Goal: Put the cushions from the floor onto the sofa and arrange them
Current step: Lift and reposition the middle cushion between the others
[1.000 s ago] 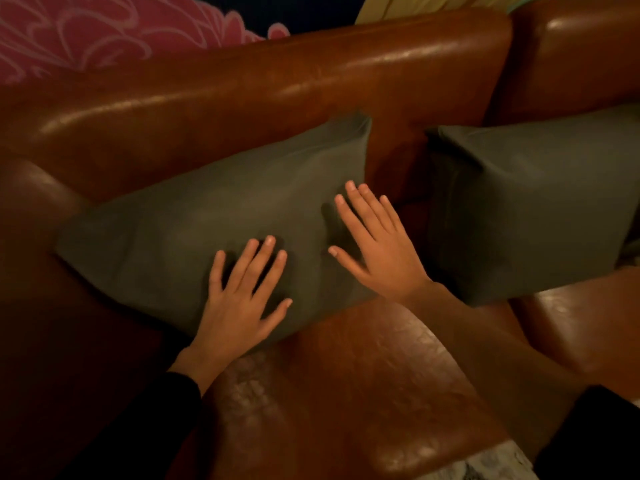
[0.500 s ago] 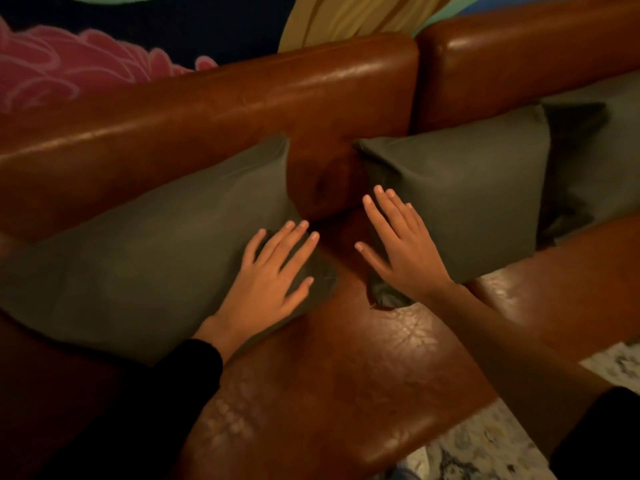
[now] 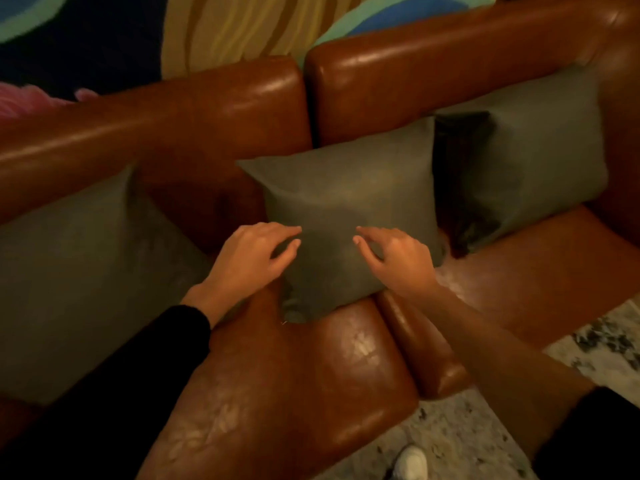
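Three grey-green cushions lean against the backrest of a brown leather sofa (image 3: 214,112). The left cushion (image 3: 79,271) lies at the left edge, the middle cushion (image 3: 346,188) stands over the seam between two seats, and the right cushion (image 3: 540,157) stands at the far right. My left hand (image 3: 252,258) is over the middle cushion's lower left part, fingers loosely bent and holding nothing. My right hand (image 3: 398,258) mirrors it at the cushion's lower right, fingers loosely bent. Whether the fingertips touch the fabric is unclear.
A speckled floor (image 3: 450,434) runs along the sofa's front at the lower right, with a white shoe (image 3: 412,462) on it. A colourful patterned wall (image 3: 214,26) rises behind the backrest.
The view has swung right. Both hands left the left cushion and now sit at the middle cushion, with fingers bent instead of flat. The right cushion has come fully into view.
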The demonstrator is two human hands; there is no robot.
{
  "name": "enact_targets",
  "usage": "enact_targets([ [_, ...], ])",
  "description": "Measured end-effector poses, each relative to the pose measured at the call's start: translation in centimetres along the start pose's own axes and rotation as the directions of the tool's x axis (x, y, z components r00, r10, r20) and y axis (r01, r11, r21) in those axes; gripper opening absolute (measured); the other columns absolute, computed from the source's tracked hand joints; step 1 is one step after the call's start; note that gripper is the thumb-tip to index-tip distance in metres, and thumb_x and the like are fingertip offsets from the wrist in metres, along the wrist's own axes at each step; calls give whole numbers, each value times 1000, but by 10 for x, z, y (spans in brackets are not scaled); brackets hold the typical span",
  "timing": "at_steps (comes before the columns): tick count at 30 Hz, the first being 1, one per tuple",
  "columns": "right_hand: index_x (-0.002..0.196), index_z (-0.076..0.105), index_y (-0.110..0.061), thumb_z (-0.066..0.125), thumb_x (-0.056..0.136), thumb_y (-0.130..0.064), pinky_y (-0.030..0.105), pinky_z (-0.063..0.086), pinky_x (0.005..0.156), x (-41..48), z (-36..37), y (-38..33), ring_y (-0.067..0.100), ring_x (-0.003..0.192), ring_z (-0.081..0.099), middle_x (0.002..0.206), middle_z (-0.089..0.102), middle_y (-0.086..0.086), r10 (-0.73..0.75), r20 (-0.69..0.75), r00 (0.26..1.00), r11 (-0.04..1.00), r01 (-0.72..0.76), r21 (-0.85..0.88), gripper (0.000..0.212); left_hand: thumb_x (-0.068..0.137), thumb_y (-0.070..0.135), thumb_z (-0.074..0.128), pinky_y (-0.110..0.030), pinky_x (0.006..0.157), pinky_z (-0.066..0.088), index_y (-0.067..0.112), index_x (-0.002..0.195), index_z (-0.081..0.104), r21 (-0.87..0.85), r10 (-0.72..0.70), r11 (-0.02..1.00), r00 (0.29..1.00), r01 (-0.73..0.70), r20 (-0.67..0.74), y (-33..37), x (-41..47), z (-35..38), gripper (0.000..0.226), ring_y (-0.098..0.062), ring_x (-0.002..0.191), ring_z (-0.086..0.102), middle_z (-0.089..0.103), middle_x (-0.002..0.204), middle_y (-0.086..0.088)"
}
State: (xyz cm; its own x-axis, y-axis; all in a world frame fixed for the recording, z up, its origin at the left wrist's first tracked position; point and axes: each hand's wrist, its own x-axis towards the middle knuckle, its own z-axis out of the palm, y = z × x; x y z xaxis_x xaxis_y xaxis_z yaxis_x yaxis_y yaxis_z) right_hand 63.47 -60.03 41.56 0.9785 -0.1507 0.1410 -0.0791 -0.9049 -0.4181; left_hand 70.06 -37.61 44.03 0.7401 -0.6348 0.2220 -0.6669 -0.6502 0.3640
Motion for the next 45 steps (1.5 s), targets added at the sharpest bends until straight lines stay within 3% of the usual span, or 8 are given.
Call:
enact_targets([
  [5,119,65,-28,47,96,-44,37,52,83,11,-23,68,21,107,63,114,69,-5,38,98,994,998,-43,50,33,85,47,40,-30,77,52,13,106,73,-75,-236,970,970,232,-59,39,26,29,51,-22,89,70,73,103,-3],
  [17,123,63,-22,49,96,-40,40,48,87,78,-31,130,24,114,55,120,64,2,67,70,995,988,-76,134,35,89,24,64,-40,99,41,10,123,63,-71,-433,901,889,428,-146,27,58,70,36,-30,119,53,52,132,-14],
  [26,118,65,-16,50,96,-37,43,50,83,141,-18,149,29,110,55,119,63,6,-64,25,998,993,61,104,34,86,48,43,-58,91,42,16,120,65,-26,-521,850,832,526,-190,13,91,83,52,-40,122,46,44,140,-18],
  [32,120,64,-22,46,93,-45,51,40,94,177,-16,177,30,129,39,136,50,8,-70,10,998,995,69,72,40,88,43,53,-57,103,30,17,125,62,-54,-660,731,684,681,-311,16,98,95,46,-44,133,30,29,149,-24],
  [36,140,42,-31,46,93,-52,53,21,111,196,-16,197,31,144,7,158,11,9,77,232,970,982,-114,150,52,85,28,69,-41,116,14,18,141,44,-178,-785,603,540,777,-303,20,102,111,62,-36,144,9,5,157,-18],
  [38,145,29,-37,46,91,-55,48,15,115,201,-14,202,29,146,1,160,0,8,96,346,934,930,-208,303,59,83,35,70,-35,117,7,25,146,34,-272,-857,493,409,826,-313,24,111,116,74,-30,146,-1,-6,159,-14],
  [41,147,14,-44,48,89,-57,43,18,117,209,0,203,27,145,13,159,6,5,69,462,884,801,-325,502,68,77,43,73,-35,118,11,36,151,11,-501,-954,294,221,814,-201,23,122,122,96,-22,146,2,-9,160,-5],
  [45,146,-6,-48,62,81,-56,42,30,114,216,16,194,17,137,35,154,27,-4,84,435,896,603,-393,694,94,72,52,74,-41,116,25,32,149,-15,-799,-990,137,48,586,-135,11,125,128,119,-14,139,28,18,158,2],
])
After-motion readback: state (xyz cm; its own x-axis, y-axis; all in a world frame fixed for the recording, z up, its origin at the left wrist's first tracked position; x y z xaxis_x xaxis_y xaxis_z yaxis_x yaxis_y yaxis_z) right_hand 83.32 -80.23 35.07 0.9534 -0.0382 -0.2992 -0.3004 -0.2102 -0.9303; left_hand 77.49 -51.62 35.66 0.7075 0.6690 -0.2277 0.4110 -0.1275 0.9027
